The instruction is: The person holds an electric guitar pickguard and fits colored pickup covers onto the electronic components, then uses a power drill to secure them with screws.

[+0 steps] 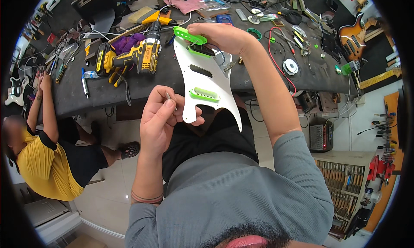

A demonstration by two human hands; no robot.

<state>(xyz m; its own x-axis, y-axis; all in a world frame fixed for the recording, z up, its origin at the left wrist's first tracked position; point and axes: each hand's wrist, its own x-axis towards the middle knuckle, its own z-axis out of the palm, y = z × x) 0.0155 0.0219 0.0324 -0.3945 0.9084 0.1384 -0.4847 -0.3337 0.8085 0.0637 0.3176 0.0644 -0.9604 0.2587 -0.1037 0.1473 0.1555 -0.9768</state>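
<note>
A white guitar pickguard (202, 82) with bright green pickup covers hangs over the workbench edge, tilted toward me. My right hand (222, 36) grips its upper end, where a loose green pickup cover (189, 35) sticks out to the left. My left hand (161, 114) pinches a small screw (168, 95) between thumb and fingertips while its other fingers touch the pickguard's lower left edge. A second green cover (204, 94) sits mounted low on the plate.
A yellow and black cordless drill (133, 53) lies on the dark workbench (108, 90) to the left. Wires, solder spool (290, 66), pens and small tools litter the bench. An electric guitar (355, 34) lies far right. Another person in a yellow shirt (41, 161) sits at the left.
</note>
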